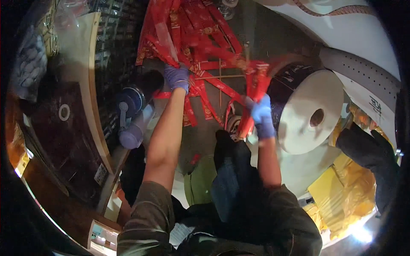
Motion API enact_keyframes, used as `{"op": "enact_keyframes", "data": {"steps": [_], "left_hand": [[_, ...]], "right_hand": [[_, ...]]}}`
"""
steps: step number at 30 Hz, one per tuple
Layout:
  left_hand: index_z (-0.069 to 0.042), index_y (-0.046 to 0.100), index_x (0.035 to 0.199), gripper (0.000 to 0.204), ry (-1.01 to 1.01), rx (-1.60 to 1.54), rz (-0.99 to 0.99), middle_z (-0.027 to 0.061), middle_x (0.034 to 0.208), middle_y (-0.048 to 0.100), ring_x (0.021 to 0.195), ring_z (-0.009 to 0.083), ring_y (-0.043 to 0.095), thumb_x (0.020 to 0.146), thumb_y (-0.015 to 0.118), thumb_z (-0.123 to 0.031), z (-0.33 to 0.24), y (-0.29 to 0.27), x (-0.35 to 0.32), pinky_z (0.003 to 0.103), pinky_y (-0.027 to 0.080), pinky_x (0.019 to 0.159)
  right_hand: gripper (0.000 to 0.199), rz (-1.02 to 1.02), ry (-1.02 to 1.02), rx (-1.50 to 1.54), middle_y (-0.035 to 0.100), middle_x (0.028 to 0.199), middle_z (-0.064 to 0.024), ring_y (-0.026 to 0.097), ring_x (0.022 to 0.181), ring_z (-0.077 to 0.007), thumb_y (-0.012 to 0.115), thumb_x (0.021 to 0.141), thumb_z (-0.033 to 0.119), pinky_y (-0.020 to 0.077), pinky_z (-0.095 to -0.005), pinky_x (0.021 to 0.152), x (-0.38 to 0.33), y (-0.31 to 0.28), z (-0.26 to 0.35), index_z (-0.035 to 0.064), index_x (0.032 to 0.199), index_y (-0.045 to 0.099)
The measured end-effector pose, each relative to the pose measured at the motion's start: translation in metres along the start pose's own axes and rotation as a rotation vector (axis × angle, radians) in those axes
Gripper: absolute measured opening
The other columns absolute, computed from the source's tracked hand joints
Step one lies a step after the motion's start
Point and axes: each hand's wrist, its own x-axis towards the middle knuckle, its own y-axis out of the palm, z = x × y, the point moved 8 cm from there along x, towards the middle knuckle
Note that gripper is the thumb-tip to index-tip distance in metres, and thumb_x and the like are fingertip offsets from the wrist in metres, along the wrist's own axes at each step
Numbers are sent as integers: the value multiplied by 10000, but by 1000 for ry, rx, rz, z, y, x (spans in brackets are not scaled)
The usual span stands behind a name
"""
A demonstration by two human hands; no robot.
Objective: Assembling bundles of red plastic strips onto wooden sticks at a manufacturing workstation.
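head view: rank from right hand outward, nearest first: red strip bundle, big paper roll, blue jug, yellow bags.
From the right hand:
1. Red strip bundle, gripped in it.
2. Big paper roll, just beside it on the right.
3. Blue jug, across on the left, past the left hand.
4. Yellow bags, lower right; close to the jug's distance, hard to call.

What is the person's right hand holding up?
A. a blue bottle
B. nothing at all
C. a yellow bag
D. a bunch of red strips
D: the gloved right hand is closed around a bunch of red strips raised beside the big white roll, while the left hand reaches into the heap of red strips on the floor.
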Motion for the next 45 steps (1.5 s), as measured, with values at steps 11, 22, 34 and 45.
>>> {"op": "enact_keyframes", "data": {"steps": [11, 22, 34, 45], "left_hand": [[-9, 425, 1029, 441, -321, -772, 140, 38, 807, 507, 702, 118, 494, 655, 652, -60, 84, 1, -125, 275, 441, 607], [18, 263, 1232, 891, -467, 160, 41, 263, 1204, 340, 1082, 297, 400, 536, 689, -340, 90, 4, -98, 360, 308, 914], [0, 419, 1098, 755, -308, -138, -199, 234, 1174, 328, 1063, 336, 369, 486, 736, -307, 122, 9, -108, 355, 292, 924], [35, 397, 1068, 550, -753, -974, 153, 127, 1010, 477, 892, 202, 485, 649, 680, -182, 200, 93, -111, 316, 408, 793]], "right_hand": [[398, -137, -311, -634, 548, 803, -210, 534, 734, -364, 639, 589, 195, 425, -426, 635, 42, 61, -25, 33, 933, 522], [656, -34, -451, -745, 524, 904, -229, 519, 833, -373, 588, 608, 144, 425, -436, 734, 80, 75, 3, 65, 1210, 340], [349, -196, -473, -1155, 523, 962, -183, 498, 900, -353, 561, 654, 250, 401, -420, 782, 61, 97, 46, 75, 955, 568], [463, 578, 174, -307, 584, 723, -171, 575, 667, -253, 684, 532, 376, 455, -357, 640, 31, 162, -19, 18, 813, 599]]}}
